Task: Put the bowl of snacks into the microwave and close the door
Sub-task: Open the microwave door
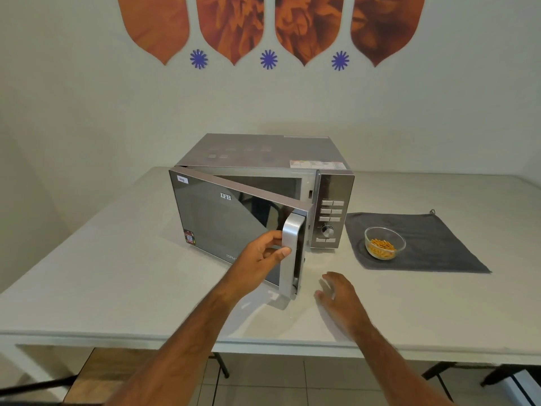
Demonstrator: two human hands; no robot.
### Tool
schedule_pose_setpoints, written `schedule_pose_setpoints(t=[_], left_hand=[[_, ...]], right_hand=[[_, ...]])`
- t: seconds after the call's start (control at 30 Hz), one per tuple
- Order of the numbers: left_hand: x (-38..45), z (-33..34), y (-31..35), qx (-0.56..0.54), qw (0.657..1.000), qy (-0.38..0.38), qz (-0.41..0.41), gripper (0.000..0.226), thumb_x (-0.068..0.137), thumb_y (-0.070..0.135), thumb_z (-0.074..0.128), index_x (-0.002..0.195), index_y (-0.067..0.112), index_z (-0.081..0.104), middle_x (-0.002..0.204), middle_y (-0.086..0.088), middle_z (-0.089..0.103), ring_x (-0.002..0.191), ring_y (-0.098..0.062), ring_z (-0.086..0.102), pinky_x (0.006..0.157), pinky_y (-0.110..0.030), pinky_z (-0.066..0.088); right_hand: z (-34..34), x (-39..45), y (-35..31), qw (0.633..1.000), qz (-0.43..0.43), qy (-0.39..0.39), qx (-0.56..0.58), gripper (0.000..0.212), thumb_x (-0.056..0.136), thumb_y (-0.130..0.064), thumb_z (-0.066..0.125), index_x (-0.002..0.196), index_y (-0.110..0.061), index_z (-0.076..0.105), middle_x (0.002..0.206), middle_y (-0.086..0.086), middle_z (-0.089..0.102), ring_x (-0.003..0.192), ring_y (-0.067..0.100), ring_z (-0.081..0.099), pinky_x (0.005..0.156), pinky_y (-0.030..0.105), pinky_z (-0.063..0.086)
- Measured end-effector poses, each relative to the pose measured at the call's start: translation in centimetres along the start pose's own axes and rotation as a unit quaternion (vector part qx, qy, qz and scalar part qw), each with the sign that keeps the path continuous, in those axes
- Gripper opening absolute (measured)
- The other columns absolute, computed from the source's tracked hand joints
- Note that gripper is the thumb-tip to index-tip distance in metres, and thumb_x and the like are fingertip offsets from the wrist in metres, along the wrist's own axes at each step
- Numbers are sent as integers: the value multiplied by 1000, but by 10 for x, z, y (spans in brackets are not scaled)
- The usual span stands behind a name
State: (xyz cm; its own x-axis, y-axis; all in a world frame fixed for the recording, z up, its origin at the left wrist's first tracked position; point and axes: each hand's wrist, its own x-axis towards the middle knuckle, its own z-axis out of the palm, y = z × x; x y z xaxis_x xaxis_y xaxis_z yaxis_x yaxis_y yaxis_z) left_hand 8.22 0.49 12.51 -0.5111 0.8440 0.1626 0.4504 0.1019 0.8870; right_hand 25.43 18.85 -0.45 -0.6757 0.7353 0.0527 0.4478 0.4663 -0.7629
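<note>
A silver and black microwave (263,153) stands on the white table (117,273). Its door (222,218) is swung partly open towards me, hinged on the left. My left hand (260,256) grips the silver door handle (292,244) with fingers wrapped behind it. My right hand (336,291) hovers just above the table, to the right of the door's edge, fingers apart and holding nothing. A clear glass bowl of orange snacks (385,244) sits on a dark grey cloth (433,244) to the right of the microwave. The cavity is mostly hidden by the door.
The control panel (330,215) with buttons and a dial faces me on the microwave's right side. A wall with orange and blue decorations rises behind the table. A wooden stool (96,373) and table legs show below the table's front edge.
</note>
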Motion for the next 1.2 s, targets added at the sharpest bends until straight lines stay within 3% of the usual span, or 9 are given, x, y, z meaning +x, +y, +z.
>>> schedule_pose_setpoints(t=[0.1,0.2,0.4,0.53,0.73,0.8,0.97,1.2], left_hand=[[-15,-11,0,-5,1000,-8,-23,33,106,41,62,139,39,57,136,14,66,127,-15,66,110,-39,54],[-32,-23,-4,-14,999,-15,-34,33,104,43,64,137,39,60,139,13,69,129,-15,67,115,-46,53],[-65,-43,-18,-56,998,-6,-42,24,104,37,68,128,42,69,130,10,77,127,-14,70,111,-43,57],[-90,-55,-29,-96,994,12,-54,25,102,34,72,127,39,71,131,5,78,129,-16,69,113,-39,52],[-130,-73,-40,-125,989,67,-44,48,83,65,80,124,40,75,130,3,79,128,-15,71,105,-29,54],[-141,-82,-43,-131,987,88,-41,46,81,62,81,120,38,77,124,-1,81,122,-17,74,98,-26,60],[-171,-111,-53,-153,978,134,-33,61,75,72,83,119,30,80,116,-8,83,114,-25,78,103,-42,54],[-206,-140,-80,-206,952,223,-33,69,73,67,89,124,22,79,123,-15,80,120,-33,76,109,-56,50]], right_hand=[[5,1,8,996,7,-20,-82,68,100,-47,58,158,-17,37,168,1,32,156,22,26,128,43,21],[11,1,13,981,-39,-32,-186,76,102,-58,43,162,-13,27,172,5,22,160,22,13,131,43,5],[15,2,18,958,-69,-43,-275,88,99,-68,25,165,-10,11,174,7,10,161,24,7,131,43,3],[16,2,20,953,-77,-38,-292,88,100,-69,23,164,-9,13,174,8,13,161,25,11,131,44,6],[15,1,19,952,-75,-41,-294,87,101,-68,24,164,-9,13,174,8,12,161,25,9,131,43,5],[15,0,19,952,-74,-44,-294,86,101,-67,24,165,-10,11,174,7,10,161,25,7,131,43,4],[15,1,18,951,-77,-44,-298,85,102,-65,26,164,-9,11,174,8,10,161,24,8,131,43,4],[15,0,17,950,-75,-42,-301,85,102,-64,27,164,-9,11,174,8,12,161,25,9,132,44,7]])
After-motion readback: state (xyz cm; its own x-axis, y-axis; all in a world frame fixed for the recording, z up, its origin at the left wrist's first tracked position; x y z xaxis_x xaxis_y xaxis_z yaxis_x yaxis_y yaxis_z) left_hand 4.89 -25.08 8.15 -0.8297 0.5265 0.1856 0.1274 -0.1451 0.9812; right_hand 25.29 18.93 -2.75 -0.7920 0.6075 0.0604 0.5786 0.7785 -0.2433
